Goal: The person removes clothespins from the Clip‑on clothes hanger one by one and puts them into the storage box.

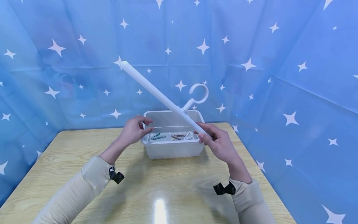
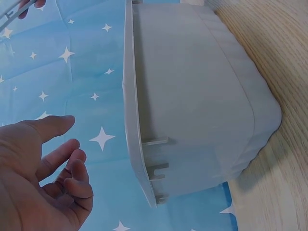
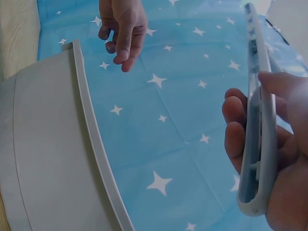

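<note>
A white clothes hanger with a round hook slants over the bin in the head view. Its lower right end is gripped by my right hand, thumb on one side and fingers on the other; the right wrist view shows the hollow, ribbed side of the hanger. My left hand is beside the bin's left rim, holding nothing, its fingers loosely bent. Inside the white plastic bin lie a green clothespin, brown clothespins and white ones.
The bin stands toward the back of a wooden table. Behind and to the right hangs a blue cloth with white stars. A black wrist camera sits on the left sleeve, and another camera on the right one.
</note>
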### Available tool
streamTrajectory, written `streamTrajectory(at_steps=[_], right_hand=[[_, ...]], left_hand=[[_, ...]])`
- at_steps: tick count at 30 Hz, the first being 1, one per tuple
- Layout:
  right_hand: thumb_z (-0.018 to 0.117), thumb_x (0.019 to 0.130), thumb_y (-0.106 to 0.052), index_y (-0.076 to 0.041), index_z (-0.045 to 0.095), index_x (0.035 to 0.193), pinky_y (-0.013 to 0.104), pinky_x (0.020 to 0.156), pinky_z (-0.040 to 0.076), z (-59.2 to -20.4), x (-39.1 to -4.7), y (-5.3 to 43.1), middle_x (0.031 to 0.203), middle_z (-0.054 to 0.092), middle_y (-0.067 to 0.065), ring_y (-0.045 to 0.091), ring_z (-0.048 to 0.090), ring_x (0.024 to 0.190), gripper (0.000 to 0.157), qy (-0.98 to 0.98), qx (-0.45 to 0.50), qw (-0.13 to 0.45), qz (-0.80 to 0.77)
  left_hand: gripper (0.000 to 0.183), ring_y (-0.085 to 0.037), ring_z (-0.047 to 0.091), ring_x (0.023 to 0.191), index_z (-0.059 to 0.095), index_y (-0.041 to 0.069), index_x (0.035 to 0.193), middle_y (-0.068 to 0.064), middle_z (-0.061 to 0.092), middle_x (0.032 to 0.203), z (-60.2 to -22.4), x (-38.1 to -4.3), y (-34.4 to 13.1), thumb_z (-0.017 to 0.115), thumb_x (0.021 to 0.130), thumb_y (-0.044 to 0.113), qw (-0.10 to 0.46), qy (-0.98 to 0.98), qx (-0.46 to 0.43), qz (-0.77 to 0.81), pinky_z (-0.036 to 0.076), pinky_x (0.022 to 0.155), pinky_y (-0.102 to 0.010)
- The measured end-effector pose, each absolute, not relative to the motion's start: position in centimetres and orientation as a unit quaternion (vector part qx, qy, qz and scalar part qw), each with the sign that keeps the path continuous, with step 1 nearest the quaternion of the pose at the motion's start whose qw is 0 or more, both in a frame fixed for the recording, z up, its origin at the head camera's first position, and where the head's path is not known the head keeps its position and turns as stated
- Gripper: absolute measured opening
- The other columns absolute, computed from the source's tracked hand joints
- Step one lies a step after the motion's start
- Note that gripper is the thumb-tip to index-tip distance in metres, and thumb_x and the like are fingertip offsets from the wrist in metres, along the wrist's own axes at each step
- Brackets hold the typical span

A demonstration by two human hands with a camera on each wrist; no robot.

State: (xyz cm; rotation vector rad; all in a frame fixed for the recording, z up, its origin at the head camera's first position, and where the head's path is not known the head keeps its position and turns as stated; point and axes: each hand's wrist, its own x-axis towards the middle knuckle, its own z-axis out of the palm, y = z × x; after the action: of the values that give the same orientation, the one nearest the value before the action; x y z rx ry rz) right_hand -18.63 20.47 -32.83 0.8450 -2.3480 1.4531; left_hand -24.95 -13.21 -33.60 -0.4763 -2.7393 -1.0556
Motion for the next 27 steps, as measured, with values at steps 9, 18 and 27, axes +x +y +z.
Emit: streamTrajectory(at_steps=[9, 18, 27], right_hand=[[0.060, 0.100, -0.010, -0.019, 0.062, 0.136, 0.026, 0.063, 0.052, -32.7, -18.6, 20.1, 0.100, 0.072, -0.004, 0.010, 0.063, 0.072, 0.037, -0.808, 0.290, 0.130, 0.496], [0.060, 0.100, -0.010, -0.018, 0.062, 0.136, 0.028, 0.062, 0.052, -32.4, -18.6, 19.5, 0.101, 0.072, -0.008, 0.009, 0.063, 0.072, 0.037, -0.808, 0.298, 0.129, 0.491], [0.060, 0.100, -0.009, -0.017, 0.062, 0.136, 0.026, 0.063, 0.052, -32.3, -18.7, 18.9, 0.100, 0.072, -0.008, 0.009, 0.063, 0.072, 0.037, -0.808, 0.303, 0.128, 0.488]], left_hand=[[0.031, -0.017, 0.054, 0.079, 0.073, 0.014, 0.119, -0.004, 0.067, 0.105, -33.2, -23.7, -13.3, 0.075, 0.091, 0.027, 0.139, -0.914, -0.185, -0.333, 0.044, 0.061, -0.030], [0.026, -0.018, 0.057, 0.081, 0.074, 0.014, 0.117, -0.001, 0.067, 0.096, -32.0, -21.8, -13.3, 0.073, 0.093, 0.023, 0.219, -0.893, -0.229, -0.320, 0.042, 0.063, -0.029], [0.021, -0.013, 0.057, 0.079, 0.075, 0.014, 0.113, -0.002, 0.067, 0.093, -31.0, -20.2, -13.4, 0.072, 0.093, 0.020, 0.308, -0.856, -0.271, -0.313, 0.044, 0.063, -0.029]])
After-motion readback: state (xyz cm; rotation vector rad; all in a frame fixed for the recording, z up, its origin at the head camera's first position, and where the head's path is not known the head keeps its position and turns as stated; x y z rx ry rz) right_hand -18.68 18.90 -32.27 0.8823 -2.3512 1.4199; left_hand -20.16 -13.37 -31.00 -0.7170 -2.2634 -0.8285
